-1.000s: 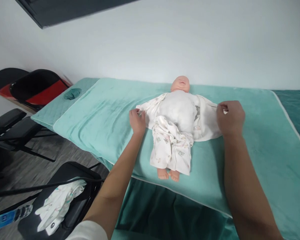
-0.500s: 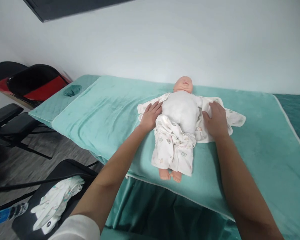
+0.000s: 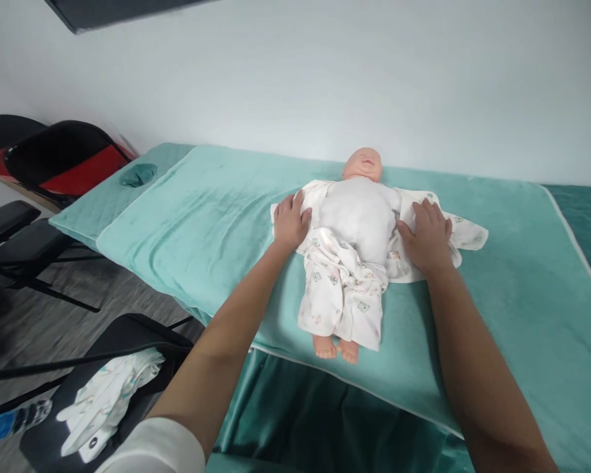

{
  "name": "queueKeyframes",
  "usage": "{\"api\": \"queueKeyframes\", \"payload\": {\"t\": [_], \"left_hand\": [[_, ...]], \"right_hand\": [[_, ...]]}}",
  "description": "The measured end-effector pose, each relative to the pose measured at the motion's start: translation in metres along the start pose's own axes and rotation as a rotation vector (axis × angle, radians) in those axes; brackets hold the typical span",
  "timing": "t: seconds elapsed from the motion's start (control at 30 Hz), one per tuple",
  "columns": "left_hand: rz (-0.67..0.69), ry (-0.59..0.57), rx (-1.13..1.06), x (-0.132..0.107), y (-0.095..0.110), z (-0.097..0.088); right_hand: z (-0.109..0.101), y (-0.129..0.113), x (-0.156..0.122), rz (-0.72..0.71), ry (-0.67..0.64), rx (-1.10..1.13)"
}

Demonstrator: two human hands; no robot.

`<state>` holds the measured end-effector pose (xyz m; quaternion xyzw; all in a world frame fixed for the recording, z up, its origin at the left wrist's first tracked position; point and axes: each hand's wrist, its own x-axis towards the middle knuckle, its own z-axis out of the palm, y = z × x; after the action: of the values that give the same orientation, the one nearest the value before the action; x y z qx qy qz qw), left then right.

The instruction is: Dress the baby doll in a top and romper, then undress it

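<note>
Green-covered bed [image 3: 211, 210] against white wall [image 3: 374, 79]; doll [image 3: 354, 210] face-up over opened printed shirt [image 3: 467, 232]. Left hand [image 3: 290, 222] on one shirt side, right hand [image 3: 427, 238] on other; fingers loosely spread.

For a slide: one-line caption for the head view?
Left hand and right hand on an open printed top, flanking a doll on green bedding.

The doll [image 3: 357, 220] lies face-up in printed white trousers [image 3: 342, 289], a matching shirt [image 3: 398, 263] spread open.
</note>
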<state>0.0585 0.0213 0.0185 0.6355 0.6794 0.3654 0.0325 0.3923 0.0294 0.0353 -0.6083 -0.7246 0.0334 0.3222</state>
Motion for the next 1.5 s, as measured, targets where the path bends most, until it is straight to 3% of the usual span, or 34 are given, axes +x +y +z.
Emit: {"api": "queueKeyframes", "payload": {"t": [0.13,0.27,0.33,0.47,0.53,0.63,0.8,0.97,1.13,1.5], "left_hand": [[-0.062,0.034,0.093,-0.001,-0.001,0.000],[-0.015,0.104,0.116,-0.006,0.000,-0.006],[0.036,0.140,0.080,-0.010,0.002,-0.009],[0.109,0.138,-0.105,-0.028,0.014,-0.016],[0.068,0.056,-0.261,-0.041,0.023,-0.020],[-0.084,-0.099,-0.518,-0.058,0.037,-0.026],[-0.226,-0.222,-0.801,-0.071,0.044,-0.038],[-0.215,-0.427,-1.036,-0.080,0.035,-0.044],[-0.175,-0.470,-1.173,-0.086,0.028,-0.043],[-0.138,-0.503,-1.194,-0.083,0.022,-0.044]], "right_hand": [[-0.013,-0.018,-0.003,-0.167,0.174,0.251],[-0.023,-0.046,-0.013,-0.300,0.100,0.545],[-0.025,-0.054,-0.016,-0.351,0.043,0.564],[-0.031,-0.059,-0.018,-0.462,0.063,0.463],[-0.037,-0.062,-0.020,-0.525,-0.058,0.474],[-0.046,-0.072,-0.025,-0.589,-0.356,0.515],[-0.055,-0.083,-0.035,-0.426,-0.584,0.600],[-0.059,-0.087,-0.035,-0.439,-0.675,0.566],[-0.064,-0.090,-0.033,-0.445,-0.727,0.435],[-0.076,-0.092,-0.039,-0.314,-0.778,0.346]]}}
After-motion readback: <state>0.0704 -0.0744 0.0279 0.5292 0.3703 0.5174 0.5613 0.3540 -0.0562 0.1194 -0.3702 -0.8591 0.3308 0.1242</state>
